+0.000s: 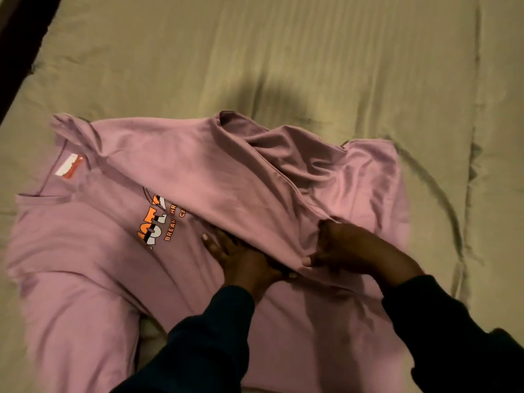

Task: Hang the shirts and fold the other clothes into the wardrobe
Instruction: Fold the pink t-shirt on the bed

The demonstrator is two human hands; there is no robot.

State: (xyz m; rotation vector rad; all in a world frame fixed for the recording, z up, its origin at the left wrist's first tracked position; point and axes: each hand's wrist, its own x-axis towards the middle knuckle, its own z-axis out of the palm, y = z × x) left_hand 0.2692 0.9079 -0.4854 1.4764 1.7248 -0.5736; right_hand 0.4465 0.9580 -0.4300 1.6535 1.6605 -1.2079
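Beige bedsheet (312, 52) (creased) under pink T-shirt (99, 251); dark bedframe (17, 38) far-left.

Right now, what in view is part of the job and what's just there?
In the job:
- purple T-shirt, spread on the bed, one flap folded over its print
- left hand, flat on the shirt under the flap
- right hand, pinching the flap's edge

Just there:
- bed sheet
- dark bed frame, top left
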